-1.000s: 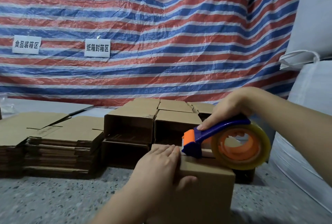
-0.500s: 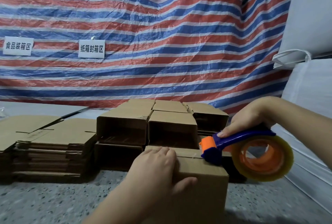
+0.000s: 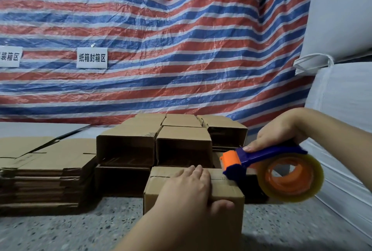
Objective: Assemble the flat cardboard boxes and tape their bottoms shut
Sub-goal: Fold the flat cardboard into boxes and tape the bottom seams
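A small brown cardboard box (image 3: 225, 218) stands on the speckled floor in front of me, closed flaps facing up. My left hand (image 3: 189, 192) lies over its top, fingers on the flaps and thumb down the front face. My right hand (image 3: 281, 129) grips the blue handle of a tape dispenser (image 3: 267, 164) with an orange head and a clear tape roll. The dispenser's head touches the right end of the box top, over the seam.
Several assembled boxes (image 3: 153, 144) lie stacked on their sides behind the box. A pile of flat cardboard blanks (image 3: 44, 172) sits at the left. A red, white and blue striped tarp (image 3: 161, 49) hangs behind. White bulk bags (image 3: 346, 109) stand at the right.
My right hand has drawn the tape dispenser rightward across the box top to its right edge. My left hand has stayed on the box. The view has shifted slightly.
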### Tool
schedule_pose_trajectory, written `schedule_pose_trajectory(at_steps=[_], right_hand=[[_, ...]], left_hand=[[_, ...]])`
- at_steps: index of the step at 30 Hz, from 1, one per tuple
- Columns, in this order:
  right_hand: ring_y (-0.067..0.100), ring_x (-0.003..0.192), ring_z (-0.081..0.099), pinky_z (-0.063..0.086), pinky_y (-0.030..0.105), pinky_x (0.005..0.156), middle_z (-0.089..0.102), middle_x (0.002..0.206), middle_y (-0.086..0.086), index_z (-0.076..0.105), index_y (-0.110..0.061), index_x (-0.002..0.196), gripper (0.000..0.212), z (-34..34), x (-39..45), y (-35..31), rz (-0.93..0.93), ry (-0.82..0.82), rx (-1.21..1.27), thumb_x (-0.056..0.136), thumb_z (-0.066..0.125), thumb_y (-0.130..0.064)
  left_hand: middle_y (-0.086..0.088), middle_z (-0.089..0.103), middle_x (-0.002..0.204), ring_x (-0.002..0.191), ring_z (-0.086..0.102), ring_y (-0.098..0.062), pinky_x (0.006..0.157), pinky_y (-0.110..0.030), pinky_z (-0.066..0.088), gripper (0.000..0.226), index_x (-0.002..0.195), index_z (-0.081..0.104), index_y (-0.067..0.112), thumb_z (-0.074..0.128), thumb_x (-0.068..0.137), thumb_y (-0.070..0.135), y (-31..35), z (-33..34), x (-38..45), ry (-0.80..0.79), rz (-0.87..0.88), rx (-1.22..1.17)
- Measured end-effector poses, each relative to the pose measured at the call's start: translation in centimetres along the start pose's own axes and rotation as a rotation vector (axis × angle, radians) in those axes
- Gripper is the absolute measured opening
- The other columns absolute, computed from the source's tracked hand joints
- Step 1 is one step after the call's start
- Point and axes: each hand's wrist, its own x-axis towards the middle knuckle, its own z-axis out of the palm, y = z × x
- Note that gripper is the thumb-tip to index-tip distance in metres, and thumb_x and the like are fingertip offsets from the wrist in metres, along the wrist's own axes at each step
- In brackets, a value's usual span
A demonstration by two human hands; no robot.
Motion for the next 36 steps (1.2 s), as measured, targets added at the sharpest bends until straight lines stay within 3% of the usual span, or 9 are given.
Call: schedule_pose_trajectory(at_steps=[4,8,11,15,19,22,25,32,36], right_hand=[[0.019,0.091,0.071,0.054,0.031,0.086,0.075,0.105,0.008,0.064,-0.015,0.12,0.114,-0.9,-1.3,2.2,0.047,0.048,-0.018,0.033,0.08,-0.086],[0.016,0.09,0.071,0.055,0.029,0.086,0.076,0.101,0.003,0.067,-0.017,0.117,0.093,0.6,-0.3,2.3,0.088,0.017,-0.076,0.054,0.068,-0.084],[0.01,0.08,0.072,0.055,0.022,0.074,0.076,0.089,-0.003,0.067,-0.018,0.112,0.078,1.6,0.5,2.2,0.064,0.034,-0.062,0.066,0.06,-0.08],[0.011,0.081,0.07,0.055,0.022,0.077,0.075,0.09,-0.002,0.067,-0.019,0.111,0.073,2.0,0.7,2.8,0.041,0.014,-0.003,0.069,0.058,-0.079],[0.013,0.085,0.07,0.054,0.026,0.084,0.074,0.096,0.001,0.066,-0.017,0.114,0.078,2.1,1.2,3.2,0.034,-0.005,-0.001,0.067,0.057,-0.079],[0.017,0.094,0.069,0.053,0.032,0.093,0.073,0.105,0.006,0.065,-0.015,0.121,0.079,1.6,0.9,4.4,-0.011,-0.007,0.061,0.072,0.057,-0.077],[0.017,0.091,0.067,0.053,0.028,0.085,0.073,0.104,0.006,0.066,-0.012,0.123,0.074,0.7,-0.2,5.4,-0.038,-0.02,0.122,0.078,0.058,-0.071],[0.015,0.089,0.069,0.054,0.027,0.084,0.073,0.095,-0.004,0.067,-0.025,0.1,0.068,1.8,-2.5,1.9,0.158,0.157,-0.308,0.066,0.059,-0.084],[0.017,0.093,0.065,0.052,0.029,0.079,0.065,0.097,-0.004,0.057,-0.029,0.092,0.058,3.9,-1.3,-0.4,0.181,0.259,-0.429,0.075,0.057,-0.084]], left_hand=[[-0.002,0.013,0.164,0.151,0.013,-0.02,0.122,-0.037,0.01,0.102,0.157,0.011,0.019,0.015,0.079,0.084,0.0,0.2,-0.3,0.037,-0.002,-0.006],[-0.001,0.011,0.165,0.151,0.01,-0.019,0.122,-0.037,0.009,0.093,0.156,-0.001,0.03,0.015,0.081,0.083,0.2,0.0,-0.4,0.044,0.017,-0.019],[-0.004,0.01,0.165,0.151,0.009,-0.023,0.123,-0.041,0.009,0.081,0.153,-0.005,0.04,0.022,0.088,0.078,0.3,-0.8,-0.7,-0.006,0.038,-0.03],[-0.005,0.007,0.165,0.151,0.005,-0.022,0.122,-0.04,0.002,0.082,0.154,0.02,0.023,0.033,0.091,0.073,1.3,-2.1,-0.3,0.044,0.085,-0.002],[-0.005,0.014,0.164,0.15,0.014,-0.021,0.121,-0.036,0.012,0.081,0.156,0.016,0.018,0.037,0.094,0.066,3.4,-2.1,0.7,0.018,0.129,-0.066],[-0.006,0.015,0.164,0.151,0.012,-0.021,0.121,-0.035,0.011,0.082,0.157,0.011,0.015,0.031,0.095,0.065,3.4,-1.4,0.9,0.027,0.136,-0.03],[-0.006,0.014,0.164,0.151,0.011,-0.021,0.121,-0.034,0.011,0.083,0.157,0.01,0.015,0.031,0.095,0.066,3.2,-1.2,0.9,0.035,0.142,-0.041],[-0.003,0.019,0.163,0.15,0.015,-0.02,0.121,-0.034,0.015,0.078,0.157,0.013,0.02,0.031,0.096,0.065,3.1,-0.4,1.0,0.117,0.173,-0.048],[-0.002,0.024,0.161,0.148,0.021,-0.019,0.119,-0.034,0.019,0.074,0.155,0.019,0.024,0.03,0.095,0.066,3.0,-0.2,1.1,0.156,0.182,-0.025]])
